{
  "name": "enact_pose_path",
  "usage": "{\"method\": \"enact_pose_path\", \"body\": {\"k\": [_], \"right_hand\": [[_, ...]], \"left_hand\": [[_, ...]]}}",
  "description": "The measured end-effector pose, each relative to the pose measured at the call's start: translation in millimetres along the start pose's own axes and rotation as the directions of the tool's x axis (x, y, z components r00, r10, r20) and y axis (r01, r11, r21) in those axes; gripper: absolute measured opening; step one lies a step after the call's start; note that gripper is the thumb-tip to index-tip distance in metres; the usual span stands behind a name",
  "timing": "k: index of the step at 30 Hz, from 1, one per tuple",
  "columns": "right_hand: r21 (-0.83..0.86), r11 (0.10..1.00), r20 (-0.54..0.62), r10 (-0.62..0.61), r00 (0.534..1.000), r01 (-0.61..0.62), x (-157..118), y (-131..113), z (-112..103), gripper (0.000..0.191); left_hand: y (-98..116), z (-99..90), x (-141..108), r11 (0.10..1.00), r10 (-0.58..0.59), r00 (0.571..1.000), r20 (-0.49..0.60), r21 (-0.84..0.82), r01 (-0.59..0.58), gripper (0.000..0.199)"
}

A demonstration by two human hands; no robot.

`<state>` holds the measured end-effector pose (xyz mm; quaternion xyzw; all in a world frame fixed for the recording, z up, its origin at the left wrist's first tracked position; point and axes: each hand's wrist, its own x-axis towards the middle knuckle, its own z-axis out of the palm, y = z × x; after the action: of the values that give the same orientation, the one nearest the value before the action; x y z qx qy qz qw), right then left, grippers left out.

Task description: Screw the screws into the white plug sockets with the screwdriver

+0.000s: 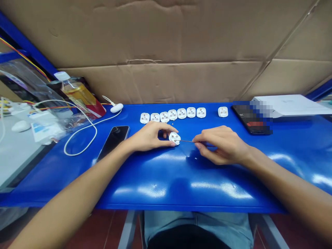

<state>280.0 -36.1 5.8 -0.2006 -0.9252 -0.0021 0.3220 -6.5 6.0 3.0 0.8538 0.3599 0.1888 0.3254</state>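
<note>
Cardboard, brown and creased, stands upright at twelve o'clock, behind the glossy blue bench where I work. My left grip is closed on a small white round-cornered plastic piece, pinched between thumb and fingers near the middle of the bench, its face with metal parts turned up towards me. Taking that piece as the centre of the dial, my right grip sits at three o'clock, fingers and thumb closed around a thin reddish-brown rod-like tool. Its shaft points to nine o'clock and its far end reaches the piece's face; I cannot tell exactly what the tip touches. Seven similar white plastic pieces stand in a slightly bent row from ten to between one and two o'clock, and a lone white plastic piece lies apart from them at two. Between two and three, farther out, are a black slab-shaped phone and a flat white box. A dark-screened phone with a pale edge lies at nine, beside my left forearm; at ten, a clear plastic bottle of amber liquid leans.
</note>
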Motion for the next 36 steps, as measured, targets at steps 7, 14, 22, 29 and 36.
{"method": "enact_pose_path", "body": {"k": [7, 14, 22, 29, 36], "right_hand": [[-0.003, 1.0, 0.016, 0.008, 1.0, -0.008, -1.3, 1.2, 1.4, 0.009], [0.055, 0.99, 0.086, 0.124, 0.989, -0.129, -0.8, -1.3, -2.6, 0.011], [0.166, 0.897, 0.135, 0.39, 0.911, -0.409, 2.9, -1.1, -4.4, 0.008], [0.197, 0.882, 0.094, 0.418, 0.904, -0.428, 7.3, -0.9, -4.8, 0.006], [0.092, 0.925, 0.038, 0.367, 0.93, -0.369, 4.6, -1.9, 1.4, 0.007]], "left_hand": [[1.8, 0.4, 0.5, 1.0, 0.001, 1.0, -0.003, 0.008, -0.001, 0.044], [1.3, 1.2, 0.8, 0.999, 0.01, 1.0, 0.001, 0.03, -0.01, 0.043], [2.2, 0.1, 1.7, 0.998, 0.028, 1.0, 0.005, 0.058, -0.028, 0.04], [0.5, 0.3, 1.6, 0.998, 0.024, 1.0, 0.017, 0.057, -0.025, 0.04], [-1.6, 2.1, 0.8, 0.999, 0.036, 0.999, 0.017, 0.015, -0.037, 0.044]]}}
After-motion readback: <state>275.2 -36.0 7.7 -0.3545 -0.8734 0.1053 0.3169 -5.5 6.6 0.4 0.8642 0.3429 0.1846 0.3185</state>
